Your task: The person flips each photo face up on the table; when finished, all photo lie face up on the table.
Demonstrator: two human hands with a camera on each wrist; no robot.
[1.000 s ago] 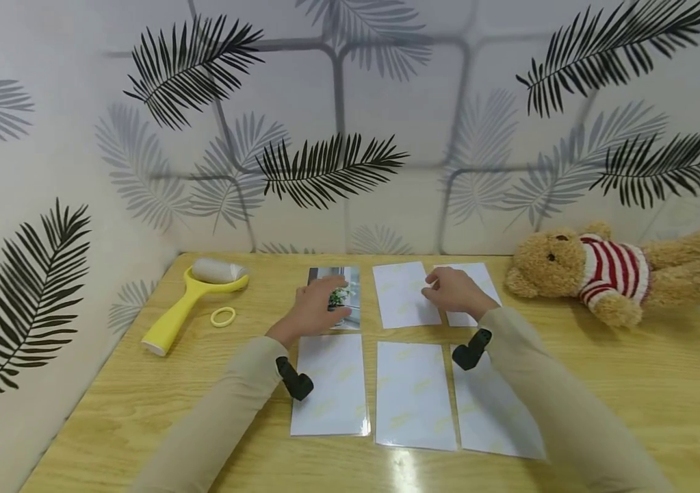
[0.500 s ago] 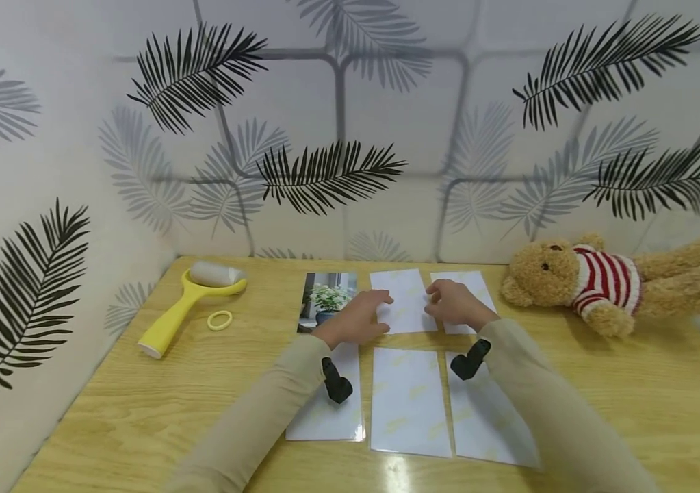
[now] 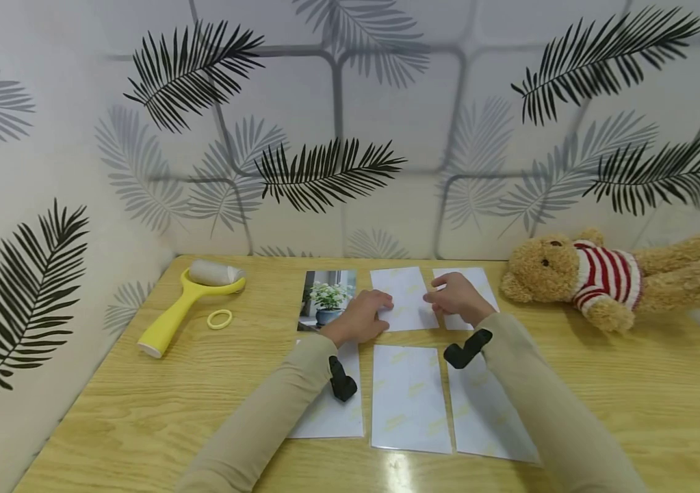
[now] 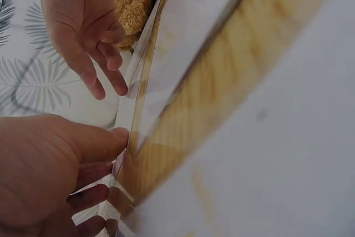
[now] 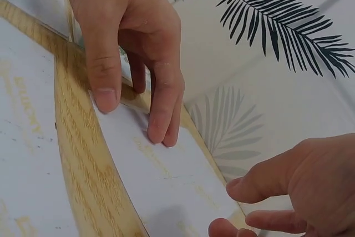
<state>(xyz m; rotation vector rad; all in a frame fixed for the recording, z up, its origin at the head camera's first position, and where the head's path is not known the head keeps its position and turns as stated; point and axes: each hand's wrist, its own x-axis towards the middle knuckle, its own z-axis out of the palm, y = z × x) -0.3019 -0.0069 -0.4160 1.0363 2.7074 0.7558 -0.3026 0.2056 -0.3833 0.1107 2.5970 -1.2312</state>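
Though flat, card (image 3: 408, 294) under left grip (image 3: 363, 316)

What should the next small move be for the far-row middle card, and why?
Probably lift the far-row middle card by its edges and turn it over: the left grip is at its left side, the right grip is near its right edge, and it shows white with faint yellow print, while the potted-plant photo to its left lies picture-up.

Forearms (image 3: 266, 414) angled inward, left hand (image 3: 362, 317) palm down, right hand (image 3: 457, 299) near it, loosely bent
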